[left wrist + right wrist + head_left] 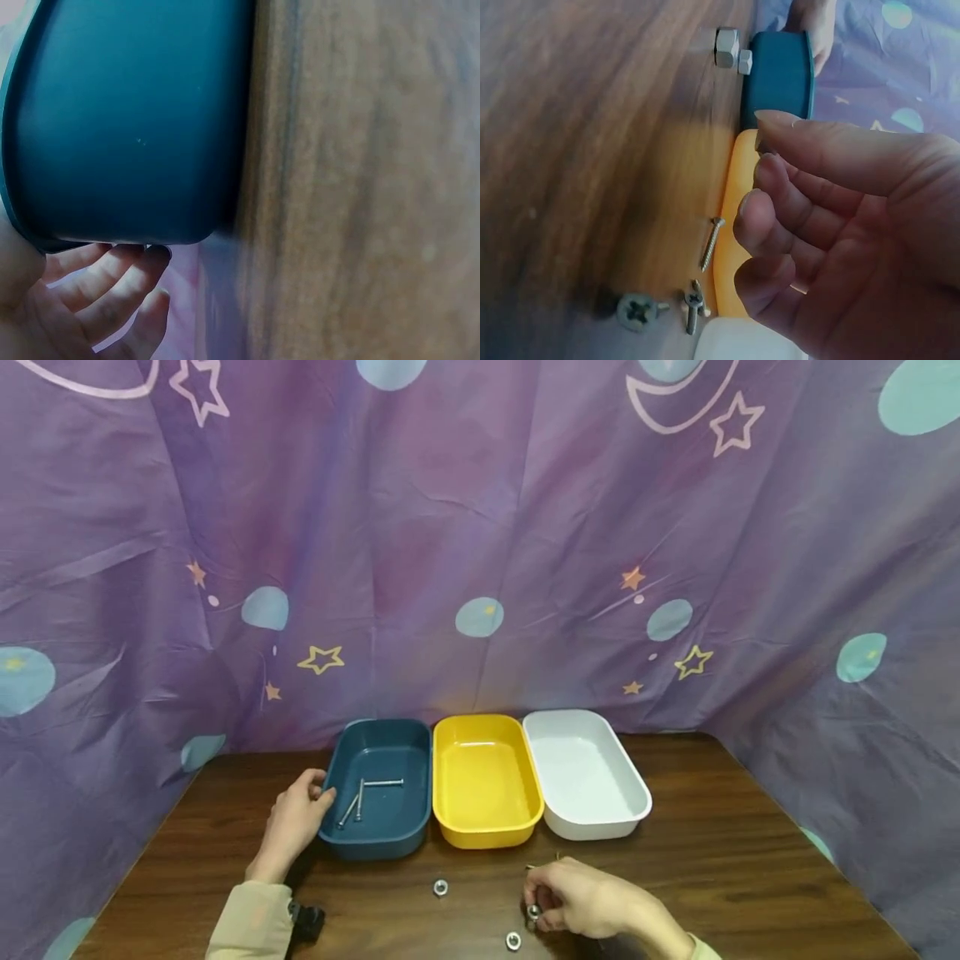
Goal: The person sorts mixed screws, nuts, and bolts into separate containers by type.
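Observation:
My left hand (294, 818) holds the left side of a dark blue tray (378, 847), thumb at the rim and fingers along the outer wall (127, 135). Three long bolts (382, 782) lie inside that tray. Low over the table, my right hand (588, 897) pinches a small metal nut (533, 912) between thumb and forefinger; the fingers mostly hide it in the right wrist view. Two more nuts rest on the wood, one nut (440, 887) in front of the trays and another nut (513, 941) nearer the front edge.
A yellow tray (487, 839) and a white tray (596, 828) stand beside the blue one, in a row. Several cross-head screws (711, 244) lie on the table (720, 860) by my right hand. A patterned purple cloth (450, 543) hangs behind.

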Tool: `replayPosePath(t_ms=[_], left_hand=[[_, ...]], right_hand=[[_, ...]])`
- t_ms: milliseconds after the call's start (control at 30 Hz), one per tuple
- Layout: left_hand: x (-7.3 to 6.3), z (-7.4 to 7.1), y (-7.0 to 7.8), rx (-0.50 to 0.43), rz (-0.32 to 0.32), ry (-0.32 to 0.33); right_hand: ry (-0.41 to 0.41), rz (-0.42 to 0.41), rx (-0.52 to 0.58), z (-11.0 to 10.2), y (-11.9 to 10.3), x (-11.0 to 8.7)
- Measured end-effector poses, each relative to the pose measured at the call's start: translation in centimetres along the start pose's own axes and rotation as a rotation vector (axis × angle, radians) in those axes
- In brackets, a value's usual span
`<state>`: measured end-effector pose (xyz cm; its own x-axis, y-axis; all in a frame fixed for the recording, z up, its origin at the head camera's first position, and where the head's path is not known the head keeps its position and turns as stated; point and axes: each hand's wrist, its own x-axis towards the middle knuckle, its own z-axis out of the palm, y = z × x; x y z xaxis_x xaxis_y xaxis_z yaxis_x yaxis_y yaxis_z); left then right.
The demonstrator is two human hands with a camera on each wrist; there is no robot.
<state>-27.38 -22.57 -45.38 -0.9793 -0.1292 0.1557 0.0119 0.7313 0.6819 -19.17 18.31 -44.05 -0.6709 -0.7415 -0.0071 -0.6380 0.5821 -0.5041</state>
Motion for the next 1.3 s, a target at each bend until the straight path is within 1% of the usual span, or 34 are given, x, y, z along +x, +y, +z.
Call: replayPosePath(t_ms=[100,200,267,433,533,633,767,900,1033,1133,1200,1300], left_hand=[[0.0,0.1,0.0,-0.004,-0.014,-0.004],[-0.2,0.2,-0.3,-0.001,-0.031,-0.002],[-0.3,0.2,-0.4,0.002,-0.029,-0.004],[-0.3,0.2,-0.5,-0.004,0.003,0.000],[-0.6,0.3,-0.6,-0.007,-0.003,0.003],[-1.1,0.7,-0.7,-0.014,-0.004,0.010],[-1.2,0.5,-0.7,-0.014,0.003,0.013],[-1.3,0.4,-0.7,-0.006,-0.009,0.005],[-1.1,0.9,-0.5,-0.016,-0.003,-0.004],[-0.4,0.6,-0.2,-0.014,0.011,0.004],[-0.1,0.3,-0.1,-0.008,0.010,0.009],[0.1,0.3,0.0,-0.012,0.002,0.001]], right_hand=[[0.035,-0.044,-0.002,-0.3,0.2,0.0],[0.034,-0.075,0.016,-0.2,0.5,0.0],[0.030,-0.082,0.032,-0.2,0.6,-0.1],[0.061,-0.063,0.034,-0.2,1.1,-0.4],[0.063,-0.037,0.039,-0.3,1.2,-0.6],[0.065,-0.031,0.050,-0.5,1.3,-0.9],[0.093,-0.060,0.059,-0.5,1.4,-1.0],[0.113,-0.072,0.065,-0.3,1.2,-1.1],[0.133,-0.076,0.060,-0.6,1.2,-1.4],[0.172,-0.097,0.049,-1.1,1.1,-1.0],[0.203,-0.115,0.048,-1.5,1.0,-0.6],[0.239,-0.124,0.033,-2.5,0.7,-0.3]])
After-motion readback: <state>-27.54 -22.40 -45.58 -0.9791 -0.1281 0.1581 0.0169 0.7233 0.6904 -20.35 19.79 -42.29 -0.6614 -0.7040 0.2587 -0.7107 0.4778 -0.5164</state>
